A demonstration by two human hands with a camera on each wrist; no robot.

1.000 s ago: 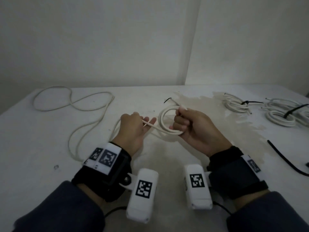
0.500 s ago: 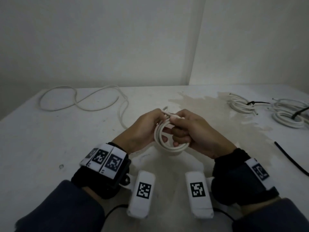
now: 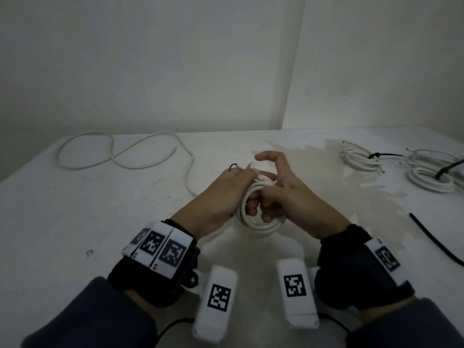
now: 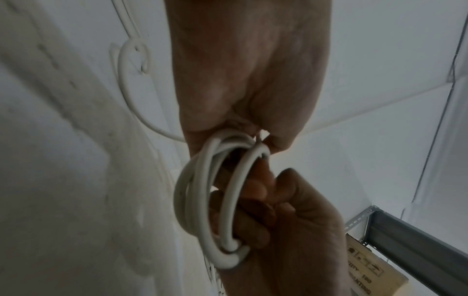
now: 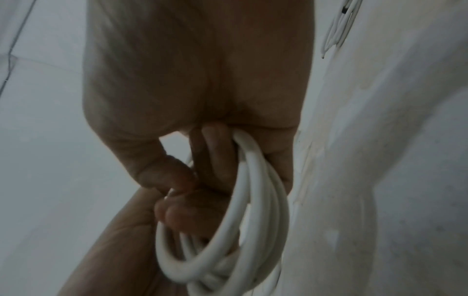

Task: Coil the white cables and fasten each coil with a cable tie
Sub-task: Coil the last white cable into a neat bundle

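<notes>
Table [image 3: 75, 222], hand-held coil [image 3: 261, 226]; shelf [image 4: 405, 236] wrist-view-only.

The head camera looks forward and down over the white table [image 3: 75, 209] toward the wall corner. Each wrist camera peers close along its palm from below. All three share the white coil [image 3: 258, 226] at frame centre.

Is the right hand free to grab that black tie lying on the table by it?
Probably not yet: the right hand is gripping the white coil together with the left hand. Nothing lies between it and the black tie, though.
</notes>
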